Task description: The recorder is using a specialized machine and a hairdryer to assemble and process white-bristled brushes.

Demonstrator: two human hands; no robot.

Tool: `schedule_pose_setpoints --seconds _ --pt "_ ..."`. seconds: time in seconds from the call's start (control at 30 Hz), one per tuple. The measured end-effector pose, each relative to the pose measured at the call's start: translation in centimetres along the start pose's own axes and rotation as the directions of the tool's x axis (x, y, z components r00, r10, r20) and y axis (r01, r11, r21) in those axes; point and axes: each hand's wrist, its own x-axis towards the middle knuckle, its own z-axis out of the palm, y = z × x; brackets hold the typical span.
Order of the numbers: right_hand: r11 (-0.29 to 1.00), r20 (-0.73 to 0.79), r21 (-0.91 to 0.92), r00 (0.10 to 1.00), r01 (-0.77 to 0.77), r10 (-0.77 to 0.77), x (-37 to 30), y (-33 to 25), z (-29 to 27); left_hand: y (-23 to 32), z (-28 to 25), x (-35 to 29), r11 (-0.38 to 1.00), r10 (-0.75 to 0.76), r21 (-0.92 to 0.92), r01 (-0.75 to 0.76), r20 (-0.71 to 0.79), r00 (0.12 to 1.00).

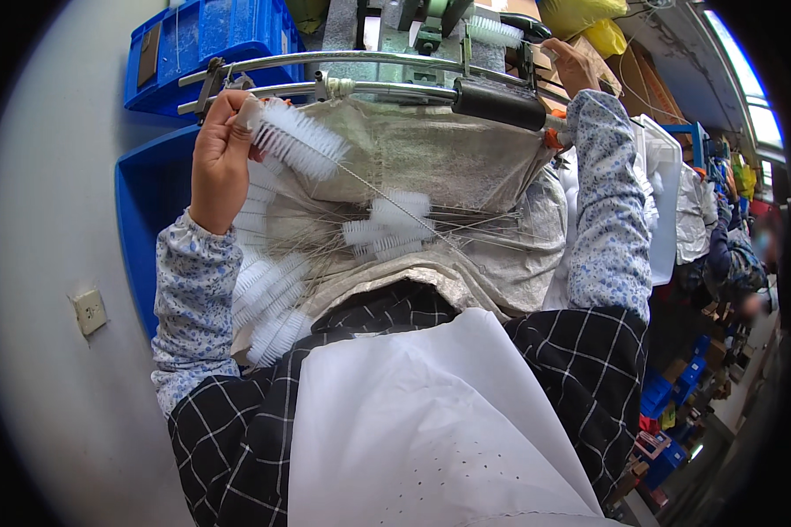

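My left hand point(221, 158) is closed on the tip of a white bottle brush point(301, 140), whose twisted wire stem slants down over the cloth. At the right end of the machine point(425, 35), my right hand point(575, 67) has its fingers bent together; what they hold, if anything, is too small to make out. Close to it, another white-bristled brush point(496, 32) sits in the machine. Several finished-looking brushes point(268, 290) lie piled on the left of my lap, and a further bunch of brush heads point(388, 227) lies mid-cloth with wires spreading out.
Two metal rails point(360, 60) with a black roller point(499, 104) cross in front of me. Blue bins point(211, 53) stand at the left beside a wall. A clear plastic tub point(666, 202) is on the right, and people work farther off there.
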Motion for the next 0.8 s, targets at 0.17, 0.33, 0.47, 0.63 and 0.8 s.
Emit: schedule_pose_setpoints --seconds 0.17,0.33,0.47,0.63,0.8 --pt "0.983 0.030 -0.123 0.989 -0.138 0.143 -1.8 3.0 -1.6 0.4 0.7 -0.6 1.000 -0.024 -0.003 0.024 0.043 0.999" --pt "0.739 0.594 0.294 0.722 -0.606 0.355 -6.2 -1.6 -9.5 -0.5 2.0 0.5 0.988 -0.075 -0.125 0.087 0.100 0.992" --pt "0.890 0.461 0.443 0.879 -0.109 -0.122 -8.8 -13.3 -7.9 -0.5 5.9 0.5 0.980 -0.071 -0.174 0.099 0.162 0.984" --pt "0.601 0.664 0.623 0.745 -0.501 -0.069 -8.7 -24.4 -3.5 -2.5 9.1 -1.6 0.992 0.016 -0.122 0.005 0.169 0.985" --pt "0.782 0.479 0.421 0.845 -0.460 0.239 -5.4 -20.9 -2.3 -5.1 4.7 -3.0 0.858 -0.245 0.513 0.008 0.396 0.885"
